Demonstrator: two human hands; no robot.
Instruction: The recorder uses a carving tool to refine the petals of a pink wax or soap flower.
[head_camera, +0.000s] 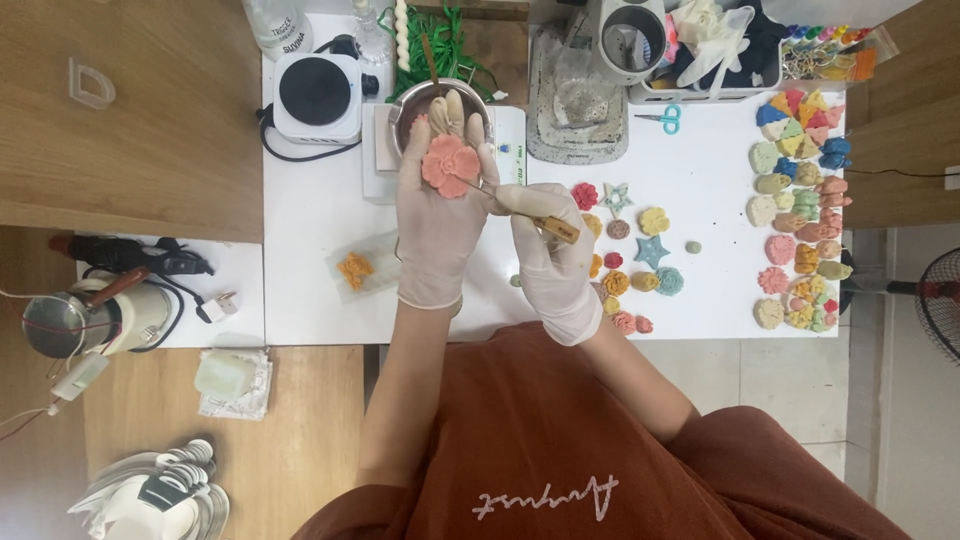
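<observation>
My left hand (436, 210), in a white glove, lies palm up over the white table (320, 270) and cradles a salmon-pink flower-shaped piece (450, 165). My right hand (550, 255), also gloved, grips a thin tool with a wooden handle (556, 229); its metal tip touches the flower's right side. Just behind the flower stands a metal pot (420, 100) on a white base.
A small black-and-white hotplate (316, 95) sits at the back left. Several coloured flower and star pieces (640, 250) lie right of my hands, more (800, 210) along the right edge. Blue scissors (668, 118), a tray of gloves (710, 50), a kettle (85, 315) at left.
</observation>
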